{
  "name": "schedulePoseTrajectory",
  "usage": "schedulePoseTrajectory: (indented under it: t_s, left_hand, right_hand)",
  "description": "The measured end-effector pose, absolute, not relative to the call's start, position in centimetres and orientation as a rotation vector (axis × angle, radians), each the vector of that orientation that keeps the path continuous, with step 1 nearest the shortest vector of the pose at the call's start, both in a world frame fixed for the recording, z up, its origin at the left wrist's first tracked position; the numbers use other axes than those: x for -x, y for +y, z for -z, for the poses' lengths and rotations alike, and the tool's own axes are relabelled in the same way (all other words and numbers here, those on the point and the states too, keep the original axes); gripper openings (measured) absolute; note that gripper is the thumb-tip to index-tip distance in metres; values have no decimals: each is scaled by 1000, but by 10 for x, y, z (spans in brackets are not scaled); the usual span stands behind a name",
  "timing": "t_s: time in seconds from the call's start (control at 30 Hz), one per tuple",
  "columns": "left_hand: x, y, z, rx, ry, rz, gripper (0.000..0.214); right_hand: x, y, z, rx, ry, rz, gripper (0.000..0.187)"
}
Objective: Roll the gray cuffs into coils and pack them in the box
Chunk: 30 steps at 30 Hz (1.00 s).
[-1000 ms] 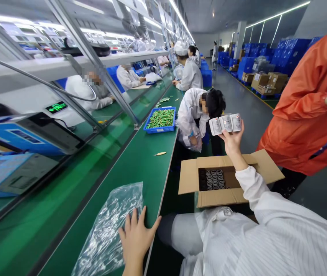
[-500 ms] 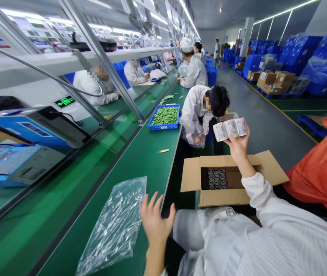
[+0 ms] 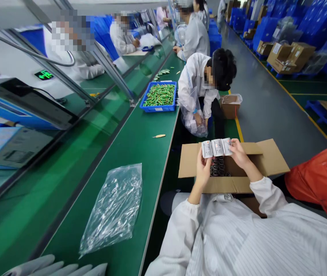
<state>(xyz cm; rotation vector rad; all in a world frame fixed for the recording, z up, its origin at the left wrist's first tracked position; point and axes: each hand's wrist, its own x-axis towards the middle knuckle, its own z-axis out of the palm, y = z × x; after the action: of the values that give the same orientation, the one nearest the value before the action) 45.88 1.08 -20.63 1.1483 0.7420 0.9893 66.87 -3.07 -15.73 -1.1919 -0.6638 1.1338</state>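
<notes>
A row of three small white packs with red and dark print is held up between my two hands. My left hand grips the left end, thumb and fingers closed on it. At the other end, my right hand pinches the row. Just below stands an open cardboard box, its flaps folded out, with dark rolled items standing in rows inside. A clear plastic bag lies flat on the green bench to my left.
A blue tray of green cylindrical pieces and a small pale-handled tool lie on the bench. Beyond the box a co-worker bends over a plastic bag. White rounded items show at the bottom left; orange fabric is at right.
My left hand has left the bench side and taken hold of the packs' left end. My right hand has lowered them over the box. The view has tilted downward.
</notes>
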Motion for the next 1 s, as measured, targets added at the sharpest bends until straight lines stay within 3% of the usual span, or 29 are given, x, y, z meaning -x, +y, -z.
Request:
schedulePoseTrajectory:
  t_s: [0.13, 0.57, 0.73, 0.83, 1.0]
  left_hand:
    - [-447, 14, 229, -1206, 759, -868, 94]
    - [-437, 4, 233, -1248, 743, -861, 80]
    - [-426, 4, 248, -1572, 691, -585, 74]
    - [-419, -2, 261, -1738, 701, -506, 61]
    - [-392, -16, 266, -1749, 781, -655, 40]
  right_hand:
    - [-695, -41, 166, 1317, -775, -1314, 78]
    - [-704, -39, 178, 1385, -970, -1322, 53]
    - [-736, -49, 202, 1567, -942, -1717, 65]
    - [-764, -58, 230, 1819, -711, -1864, 47]
    - [-791, -52, 273, 2186, -468, -1662, 27]
